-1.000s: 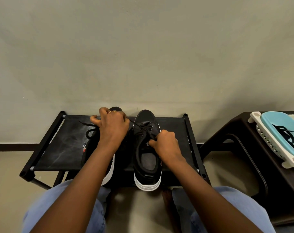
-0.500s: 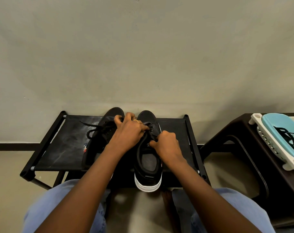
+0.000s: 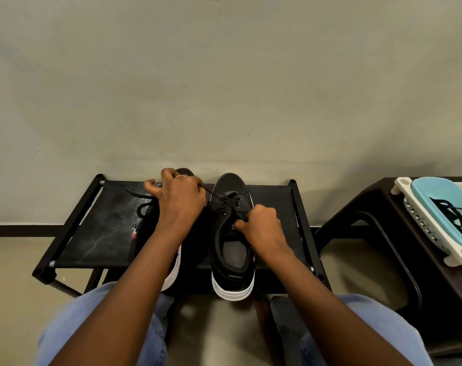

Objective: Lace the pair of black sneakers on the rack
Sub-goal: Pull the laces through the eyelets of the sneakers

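Observation:
Two black sneakers with white soles stand side by side on a black rack (image 3: 98,228), toes toward the wall. The right sneaker (image 3: 232,260) has a black lace (image 3: 224,200) threaded through its upper eyelets. My left hand (image 3: 181,204) hovers over the left sneaker (image 3: 142,233) and pinches one end of that lace, drawn taut to the left. My right hand (image 3: 261,228) sits at the right sneaker's tongue and pinches the other lace end. The left sneaker is mostly hidden by my left arm; a loose lace lies across its left side.
A dark stool (image 3: 377,233) stands to the right of the rack. On it rests a white and light-blue basket (image 3: 433,207) holding black laces. The wall runs directly behind the rack. My knees in blue jeans (image 3: 103,326) are below the rack's front edge.
My left hand has moved from the right sneaker's eyelets back to the left, pulling the lace end taut. My right hand has stayed at the tongue.

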